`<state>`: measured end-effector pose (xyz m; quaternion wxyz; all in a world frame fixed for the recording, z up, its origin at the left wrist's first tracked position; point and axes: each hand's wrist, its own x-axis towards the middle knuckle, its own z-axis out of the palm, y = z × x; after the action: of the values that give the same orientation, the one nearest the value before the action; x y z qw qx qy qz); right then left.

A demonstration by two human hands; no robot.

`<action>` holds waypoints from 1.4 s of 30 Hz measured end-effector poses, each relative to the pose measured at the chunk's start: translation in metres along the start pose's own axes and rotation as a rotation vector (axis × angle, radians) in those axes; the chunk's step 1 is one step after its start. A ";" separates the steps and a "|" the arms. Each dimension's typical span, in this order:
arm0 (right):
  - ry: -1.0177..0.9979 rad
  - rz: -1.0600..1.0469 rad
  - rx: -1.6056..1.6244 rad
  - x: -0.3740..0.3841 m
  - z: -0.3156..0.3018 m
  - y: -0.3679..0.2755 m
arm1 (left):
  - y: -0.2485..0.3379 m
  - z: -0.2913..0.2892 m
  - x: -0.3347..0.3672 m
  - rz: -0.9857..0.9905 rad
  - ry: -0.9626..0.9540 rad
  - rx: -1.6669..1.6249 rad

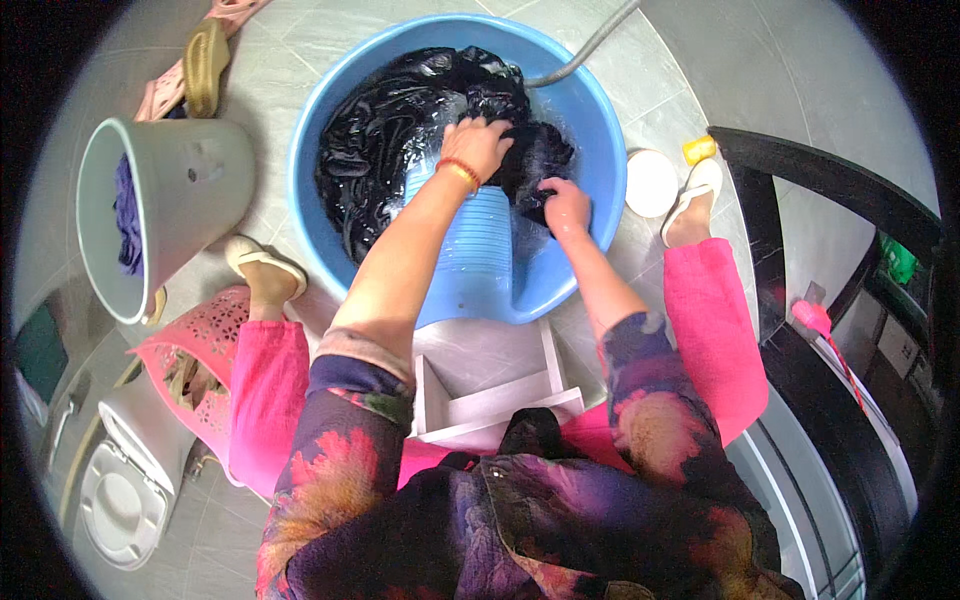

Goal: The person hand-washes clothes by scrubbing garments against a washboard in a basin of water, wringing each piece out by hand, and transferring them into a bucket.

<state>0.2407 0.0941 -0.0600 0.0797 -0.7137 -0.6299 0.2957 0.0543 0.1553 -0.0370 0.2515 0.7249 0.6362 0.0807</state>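
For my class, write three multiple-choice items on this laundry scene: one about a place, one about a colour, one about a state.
1. Where does the ridged washboard stand?
A. inside the blue basin
B. in the grey bucket
C. on the white stool

2. What colour is the perforated basket?
A. green
B. pink
C. black

3. What state is the dark garment in?
A. dry and folded
B. hanging on a line
C. wet and bunched

Answers:
1 A: the board leans within the basin's rim.
2 B: its latticed wall is pink.
3 C: it glistens in the water, gripped by the left hand and right hand.
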 end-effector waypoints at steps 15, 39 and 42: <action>0.030 -0.286 1.087 -0.012 -0.198 -0.237 | -0.004 -0.090 -0.216 -0.495 -0.070 -1.274; -0.360 -0.228 0.477 -0.039 -0.027 -0.084 | -0.013 -0.109 -0.194 -0.284 0.307 -0.905; -0.478 -0.161 0.939 -0.067 -0.079 -0.153 | -0.031 -0.137 -0.216 -0.354 0.496 -0.922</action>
<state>0.1491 0.0812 0.1000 0.2673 -0.4634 -0.4833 0.6930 -0.0715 -0.0152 0.1099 0.3950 0.3811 0.6873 0.4758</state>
